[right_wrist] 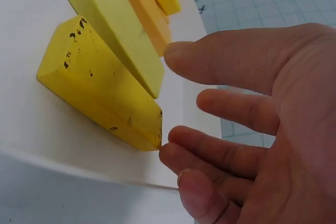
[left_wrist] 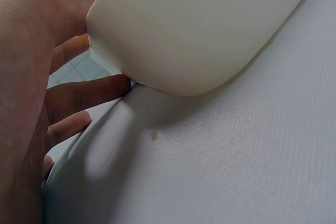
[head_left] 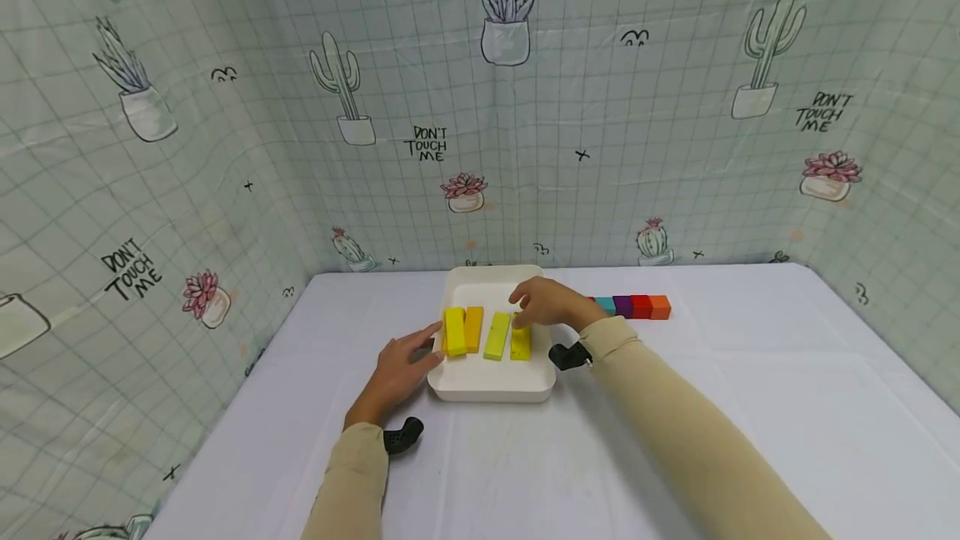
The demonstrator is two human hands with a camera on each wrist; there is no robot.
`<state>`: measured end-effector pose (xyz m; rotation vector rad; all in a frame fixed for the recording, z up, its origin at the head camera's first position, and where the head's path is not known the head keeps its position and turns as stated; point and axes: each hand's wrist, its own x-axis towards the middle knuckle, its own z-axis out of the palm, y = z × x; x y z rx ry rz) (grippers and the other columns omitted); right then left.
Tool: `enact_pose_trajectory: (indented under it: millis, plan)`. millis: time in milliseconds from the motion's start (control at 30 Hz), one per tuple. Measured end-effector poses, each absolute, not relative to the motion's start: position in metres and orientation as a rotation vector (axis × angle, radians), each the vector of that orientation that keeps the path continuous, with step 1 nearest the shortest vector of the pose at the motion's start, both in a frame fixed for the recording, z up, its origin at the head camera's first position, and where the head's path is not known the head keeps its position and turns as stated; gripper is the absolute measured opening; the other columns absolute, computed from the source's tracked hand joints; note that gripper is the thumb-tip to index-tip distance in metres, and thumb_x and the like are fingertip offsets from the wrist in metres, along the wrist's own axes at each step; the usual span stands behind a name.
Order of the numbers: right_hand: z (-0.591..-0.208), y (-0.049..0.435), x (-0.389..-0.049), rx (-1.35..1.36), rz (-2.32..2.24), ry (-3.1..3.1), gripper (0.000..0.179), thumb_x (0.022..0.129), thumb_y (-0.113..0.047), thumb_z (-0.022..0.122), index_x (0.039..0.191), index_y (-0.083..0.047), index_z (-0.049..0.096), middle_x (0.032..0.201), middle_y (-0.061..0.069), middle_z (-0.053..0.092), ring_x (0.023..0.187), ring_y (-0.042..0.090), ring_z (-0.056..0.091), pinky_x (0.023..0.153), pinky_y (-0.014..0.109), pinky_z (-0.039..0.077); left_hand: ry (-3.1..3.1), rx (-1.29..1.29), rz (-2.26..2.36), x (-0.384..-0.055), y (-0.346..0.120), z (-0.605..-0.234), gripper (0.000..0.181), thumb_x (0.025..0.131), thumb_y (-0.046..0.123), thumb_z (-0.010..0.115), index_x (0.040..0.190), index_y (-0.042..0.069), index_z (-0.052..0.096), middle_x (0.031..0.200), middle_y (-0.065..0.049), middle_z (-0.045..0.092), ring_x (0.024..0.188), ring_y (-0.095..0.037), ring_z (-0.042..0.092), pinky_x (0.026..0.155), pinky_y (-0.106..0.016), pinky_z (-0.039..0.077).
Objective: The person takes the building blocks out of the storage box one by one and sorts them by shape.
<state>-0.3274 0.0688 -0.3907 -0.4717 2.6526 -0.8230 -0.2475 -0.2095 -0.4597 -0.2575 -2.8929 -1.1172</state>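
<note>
I have a white tray (head_left: 492,377) just below the middle of the head view, smooth and glossy, shallow, with rounded corners. Oblong blocks lie in it with flat faces and crisp edges: a bright yellow block (head_left: 455,332) at the left, an amber block (head_left: 473,329) touching or almost touching it, a lime block (head_left: 496,336) near the centre, and a chipped yellow block (head_left: 521,344) at the right. On my right wrist feed that last one shows dark flecks along its worn ends. My left wrist feed gives the white table cover (left_wrist: 236,145) a fine woven grain. Right of centre, a row of small coloured blocks (head_left: 633,307) sits end to end, and the gridded backdrop (head_left: 585,90) ripples behind

I see the left hand (head_left: 396,373) at the tray's left edge, fingers spread and fairly straight, touching it; how firmly, I cannot tell. The right hand (head_left: 551,302) reaches in over the tray's right edge, loosely bent, thumb and fingers wide apart and gripping nothing, fingertips right beside the chipped yellow block's end
</note>
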Motion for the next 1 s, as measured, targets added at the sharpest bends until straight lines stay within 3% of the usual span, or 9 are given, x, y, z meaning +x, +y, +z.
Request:
enact_pose_trajectory:
  millis: [500,1000]
  plan:
    - [-0.397,0.064,-0.323,-0.433,-0.629,2.687,0.060,0.083,-0.018,0.081,0.138,-0.007,0.060,0.129,0.012,0.063,0.116,0.028,0.059,0.102,0.045,0.049,-2.890,-0.275,-1.089,-0.247,-0.209,-0.461,0.056,0.098,0.031,0.060,0.151,0.023,0.048,0.142,-0.009,0.058,0.141,-0.032,0.040,0.120,-0.060,0.006]
    - [-0.405,0.058,-0.325,-0.481,-0.633,2.735,0.054,0.083,-0.019,0.080,0.134,-0.012,0.064,0.122,0.011,0.066,0.107,0.027,0.060,0.098,0.045,0.050,-2.899,-0.260,-1.106,-0.246,-0.211,-0.460,0.056,0.098,0.033,0.060,0.152,0.025,0.047,0.142,-0.009,0.058,0.142,-0.032,0.039,0.121,-0.057,0.006]
